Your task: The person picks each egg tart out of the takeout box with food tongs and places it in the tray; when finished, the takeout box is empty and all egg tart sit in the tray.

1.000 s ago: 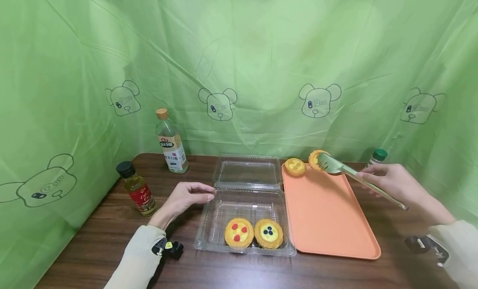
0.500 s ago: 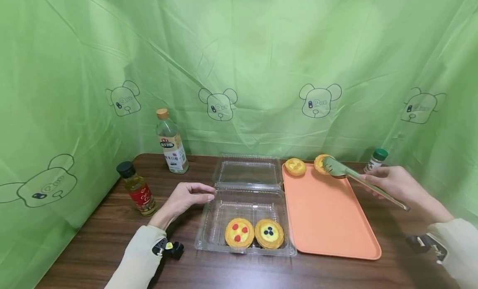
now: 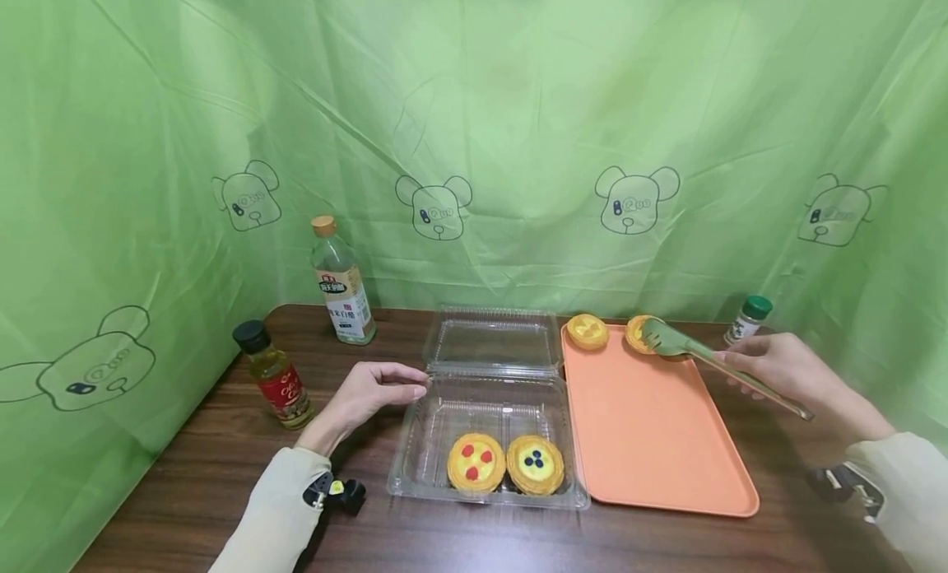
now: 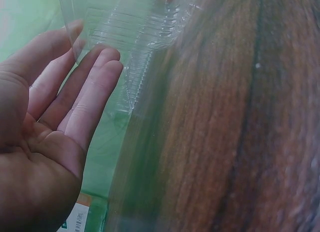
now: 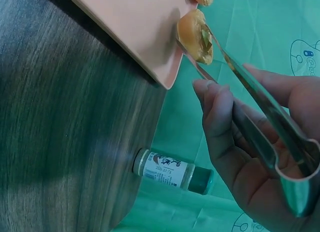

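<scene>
Head: your left hand (image 3: 374,389) pinched the clear plastic hinged box (image 3: 461,412) at its left edge, by the hinge. Your right hand (image 3: 773,367) held shiny metal tongs (image 3: 696,351) on a round golden tart (image 3: 637,333) at the far edge of the orange rectangular tray (image 3: 652,433), near its right corner.

Left wrist: your fingertips were at the box's edge.

Right wrist: tong tips either side of the tart; tray contact unclear.
</scene>
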### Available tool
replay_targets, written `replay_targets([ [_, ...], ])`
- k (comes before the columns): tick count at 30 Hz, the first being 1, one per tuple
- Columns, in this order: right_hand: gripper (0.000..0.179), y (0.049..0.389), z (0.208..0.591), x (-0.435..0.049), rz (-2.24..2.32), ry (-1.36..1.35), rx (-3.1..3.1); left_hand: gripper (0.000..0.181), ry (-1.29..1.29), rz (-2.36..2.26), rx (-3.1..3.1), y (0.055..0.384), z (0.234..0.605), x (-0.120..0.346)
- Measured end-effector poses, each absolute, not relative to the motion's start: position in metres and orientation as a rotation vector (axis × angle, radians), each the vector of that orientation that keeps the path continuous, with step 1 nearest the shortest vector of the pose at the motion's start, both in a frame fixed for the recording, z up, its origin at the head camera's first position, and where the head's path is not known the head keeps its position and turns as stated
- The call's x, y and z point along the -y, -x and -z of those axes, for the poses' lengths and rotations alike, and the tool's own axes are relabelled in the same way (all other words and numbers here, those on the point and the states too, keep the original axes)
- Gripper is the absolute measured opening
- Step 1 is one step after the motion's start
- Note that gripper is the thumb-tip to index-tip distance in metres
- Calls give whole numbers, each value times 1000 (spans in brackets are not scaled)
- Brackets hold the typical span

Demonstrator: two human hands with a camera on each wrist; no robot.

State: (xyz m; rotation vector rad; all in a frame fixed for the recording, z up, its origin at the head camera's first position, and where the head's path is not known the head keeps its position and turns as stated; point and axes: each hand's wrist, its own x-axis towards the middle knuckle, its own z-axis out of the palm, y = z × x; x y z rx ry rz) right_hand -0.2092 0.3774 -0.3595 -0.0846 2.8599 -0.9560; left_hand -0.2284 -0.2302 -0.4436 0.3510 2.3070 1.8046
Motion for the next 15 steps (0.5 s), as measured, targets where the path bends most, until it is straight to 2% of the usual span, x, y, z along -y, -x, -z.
replay_targets([
  [7, 41, 209, 358, -375, 961, 69, -2859, 29, -346, -1812, -2308, 228, 443, 231],
  [15, 52, 203, 357, -378, 831, 45, -2970, 30, -338, -1798, -2309, 227, 442, 228],
])
